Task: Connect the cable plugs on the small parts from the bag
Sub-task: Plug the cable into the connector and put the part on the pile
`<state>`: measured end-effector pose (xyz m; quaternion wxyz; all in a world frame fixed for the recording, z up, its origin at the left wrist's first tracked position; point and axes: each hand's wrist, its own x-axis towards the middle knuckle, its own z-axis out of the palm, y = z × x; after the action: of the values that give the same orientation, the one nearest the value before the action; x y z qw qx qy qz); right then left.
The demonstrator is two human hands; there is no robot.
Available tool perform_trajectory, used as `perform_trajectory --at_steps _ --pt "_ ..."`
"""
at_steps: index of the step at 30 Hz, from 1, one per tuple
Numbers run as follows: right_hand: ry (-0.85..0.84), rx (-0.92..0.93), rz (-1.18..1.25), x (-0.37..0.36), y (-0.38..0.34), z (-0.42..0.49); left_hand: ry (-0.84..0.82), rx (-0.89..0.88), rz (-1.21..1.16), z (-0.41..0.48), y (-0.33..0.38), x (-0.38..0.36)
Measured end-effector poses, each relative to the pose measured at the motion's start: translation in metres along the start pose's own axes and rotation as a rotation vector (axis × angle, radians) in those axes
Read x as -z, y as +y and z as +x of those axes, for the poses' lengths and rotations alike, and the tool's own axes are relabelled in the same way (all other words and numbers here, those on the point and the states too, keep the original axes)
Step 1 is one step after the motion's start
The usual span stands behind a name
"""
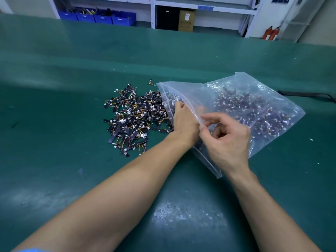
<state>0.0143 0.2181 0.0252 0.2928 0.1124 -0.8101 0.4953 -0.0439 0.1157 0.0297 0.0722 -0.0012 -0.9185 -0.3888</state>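
A clear plastic zip bag (pixel 236 99) lies on the green table, holding several small black parts with orange wires and white plugs. A loose pile of the same parts (pixel 134 119) sits just left of the bag's mouth. My left hand (pixel 183 119) reaches into the bag's open mouth, its fingertips hidden among the parts inside. My right hand (pixel 227 137) pinches the upper edge of the bag's opening between thumb and fingers and lifts it.
The green table mat (pixel 72 70) stretches far to the left and back. A black strap (pixel 307 94) lies at the right edge behind the bag. Blue bins (pixel 101 17) and shelving stand beyond the table's far edge.
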Motion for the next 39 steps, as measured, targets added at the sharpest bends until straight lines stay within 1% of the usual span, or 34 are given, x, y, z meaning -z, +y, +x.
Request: perform_trajectory --at_steps 1,2,3,5,6,8,10,12,16,20,22,25,28,35,39 --pt "-0.016 -0.009 -0.004 -0.001 0.000 -0.001 0.012 -0.045 0.003 0.000 -0.004 0.004" --pt "-0.031 -0.016 -0.010 -0.002 0.001 -0.001 0.002 -0.132 0.054 -0.002 -0.010 0.010" --pt "-0.047 -0.021 -0.019 -0.003 0.001 -0.001 -0.006 -0.217 0.198 -0.004 -0.015 0.017" --pt "-0.082 -0.040 -0.040 -0.004 0.003 -0.003 0.031 -0.369 0.386 -0.008 -0.034 0.032" --pt "-0.104 -0.057 -0.055 -0.005 0.004 -0.003 0.052 -0.415 0.406 -0.010 -0.044 0.041" --pt "-0.173 -0.097 -0.102 -0.006 0.008 -0.004 0.103 -0.436 0.352 -0.014 -0.071 0.058" --pt "-0.264 -0.133 -0.152 -0.009 0.010 -0.005 0.120 -0.391 0.379 -0.019 -0.092 0.073" --pt "-0.330 -0.178 -0.154 -0.011 0.011 -0.006 0.087 -0.320 0.447 -0.019 -0.099 0.083" --pt "-0.334 -0.200 -0.137 -0.012 0.012 -0.007 0.015 -0.288 0.513 -0.019 -0.100 0.084" --pt "-0.342 -0.201 -0.138 -0.011 0.014 -0.006 0.040 -0.321 0.511 -0.020 -0.101 0.084" --pt "-0.340 -0.205 -0.133 -0.011 0.015 -0.006 0.057 -0.369 0.516 -0.021 -0.100 0.085" --pt "-0.320 -0.211 -0.106 -0.010 0.015 -0.007 0.154 -0.412 0.513 -0.022 -0.098 0.088" --pt "-0.307 -0.190 -0.094 -0.010 0.013 -0.006 0.237 -0.450 0.448 -0.027 -0.093 0.091" --pt "-0.254 -0.033 -0.045 -0.011 0.006 -0.007 0.125 -0.666 0.286 -0.037 -0.077 0.082" --pt "-0.276 -0.047 -0.032 -0.013 0.007 -0.009 0.087 -0.691 0.231 -0.038 -0.077 0.076"
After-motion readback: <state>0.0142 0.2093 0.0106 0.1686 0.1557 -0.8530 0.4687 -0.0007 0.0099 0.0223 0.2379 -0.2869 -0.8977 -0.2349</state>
